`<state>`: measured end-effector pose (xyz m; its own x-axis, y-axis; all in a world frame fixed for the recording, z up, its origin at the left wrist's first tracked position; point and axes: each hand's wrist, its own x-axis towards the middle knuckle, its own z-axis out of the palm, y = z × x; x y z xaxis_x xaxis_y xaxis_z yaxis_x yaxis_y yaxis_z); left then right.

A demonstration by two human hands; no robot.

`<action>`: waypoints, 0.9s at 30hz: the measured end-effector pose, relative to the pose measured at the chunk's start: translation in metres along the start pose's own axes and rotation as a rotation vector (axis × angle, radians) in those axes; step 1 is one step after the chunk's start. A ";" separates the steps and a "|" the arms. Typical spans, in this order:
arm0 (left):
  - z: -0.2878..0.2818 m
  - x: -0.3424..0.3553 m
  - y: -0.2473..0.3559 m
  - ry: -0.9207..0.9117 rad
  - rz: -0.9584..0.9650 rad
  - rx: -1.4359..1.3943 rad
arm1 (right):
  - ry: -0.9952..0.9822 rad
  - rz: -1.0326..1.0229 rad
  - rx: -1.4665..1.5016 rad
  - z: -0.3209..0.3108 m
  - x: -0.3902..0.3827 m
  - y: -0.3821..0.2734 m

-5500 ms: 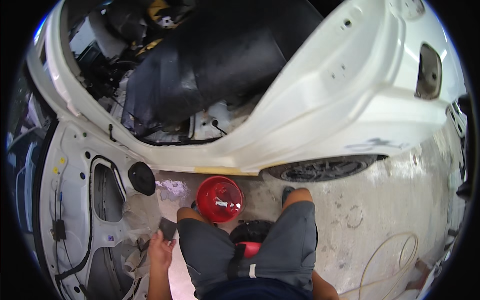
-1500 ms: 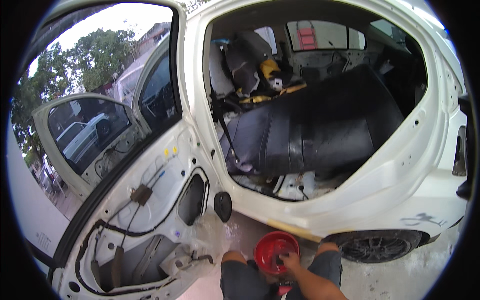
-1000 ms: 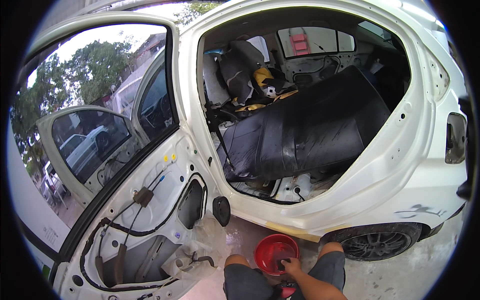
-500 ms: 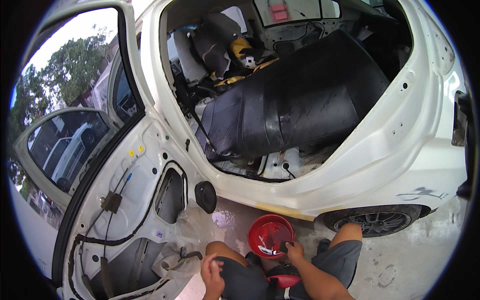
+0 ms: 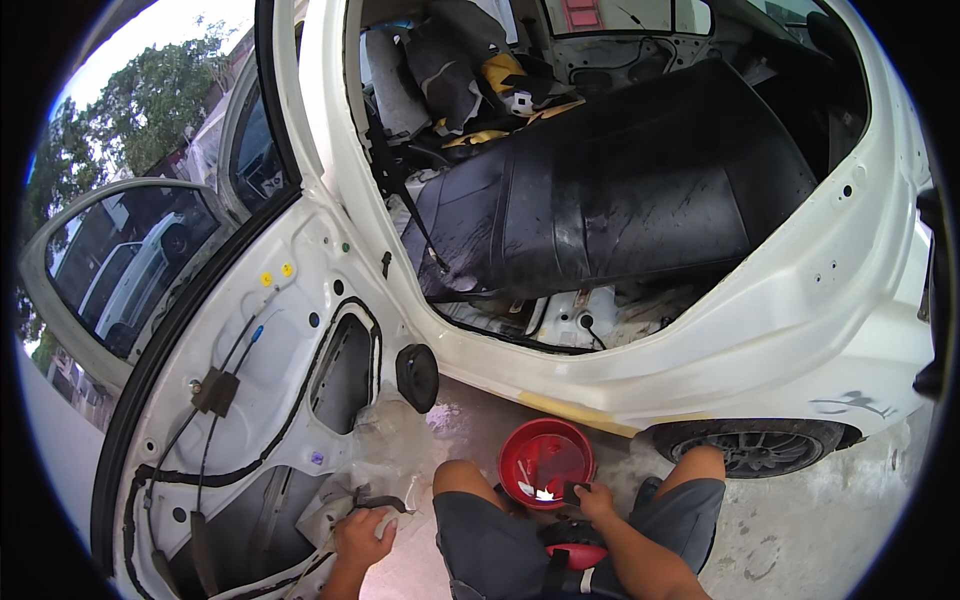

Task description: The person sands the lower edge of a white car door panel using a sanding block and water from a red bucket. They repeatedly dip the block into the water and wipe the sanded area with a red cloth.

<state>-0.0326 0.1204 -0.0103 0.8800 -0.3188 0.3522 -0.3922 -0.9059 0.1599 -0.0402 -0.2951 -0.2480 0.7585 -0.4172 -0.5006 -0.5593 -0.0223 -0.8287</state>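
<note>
My left hand [image 5: 362,538] is at the lower edge of the stripped car door, beside crumpled clear plastic sheeting [image 5: 385,440] and a dark strap. Its thumb stands apart from the fingers, and I see nothing held in it. In my right hand [image 5: 597,501] is a small dark block [image 5: 575,493], its kind unclear, over the near right rim of a red bucket [image 5: 507,462]. The bucket, with liquid in it, stands on the floor in front of my knees. The white door [image 5: 270,370] hangs open on the left, its inner cables showing.
Ahead is the white car body [image 5: 560,385] with its rear doorway open. A black seat [image 5: 620,190] lies tilted inside, with grey and yellow pieces behind it. A wheel [image 5: 750,450] is at the right. A black round speaker [image 5: 416,378] sits at the door's edge.
My left hand has moved left and down, away from my knee to the door's lower edge. The right hand stays by the bucket with the dark block. The view has shifted slightly.
</note>
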 end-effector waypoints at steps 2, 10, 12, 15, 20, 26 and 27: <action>0.002 0.000 -0.010 -0.038 -0.058 -0.008 | -0.015 0.054 -0.051 0.000 0.000 -0.005; 0.000 0.000 -0.024 -0.071 -0.032 -0.021 | -0.076 0.051 -0.027 -0.005 0.002 -0.012; 0.001 0.000 -0.020 -0.056 -0.006 0.042 | -0.082 0.053 -0.071 -0.002 0.000 -0.013; 0.001 0.002 -0.015 -0.026 -0.018 -0.010 | -0.070 0.018 0.019 0.003 -0.004 -0.017; -0.003 0.004 -0.007 -0.060 -0.113 -0.082 | -0.144 -0.026 0.045 0.013 -0.008 -0.030; -0.001 0.007 0.009 -0.012 -0.149 -0.159 | -0.200 0.020 0.151 0.016 -0.012 -0.038; -0.001 0.009 0.012 0.016 -0.158 -0.176 | -0.170 0.023 0.202 0.015 -0.013 -0.040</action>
<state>-0.0301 0.1066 -0.0045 0.9303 -0.1709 0.3247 -0.2917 -0.8812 0.3719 -0.0232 -0.2751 -0.2122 0.8012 -0.2561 -0.5408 -0.5120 0.1744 -0.8411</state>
